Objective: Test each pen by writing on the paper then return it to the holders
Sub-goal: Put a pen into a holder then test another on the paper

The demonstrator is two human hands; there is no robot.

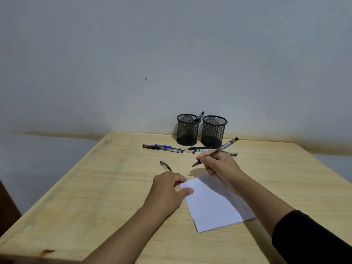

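Observation:
My right hand [219, 166] grips an uncapped black pen [225, 146], its tip raised just above the table beyond the far corner of the white paper [215, 204]. With thumb and fingers, my left hand [167, 187] holds the paper's far left corner down; a small scribble shows there. The pen's cap [165, 165] lies on the table ahead of my left hand. Two black mesh holders stand at the back: the left holder [187, 130] has one pen in it, the right holder [213, 131] looks empty. Several capped pens [169, 149] lie in front of the holders.
The wooden table [95, 187] stands against a grey wall. Its left edge runs diagonally from the far corner toward me. More pens [202, 149] lie partly hidden behind my right hand, near the right holder's base.

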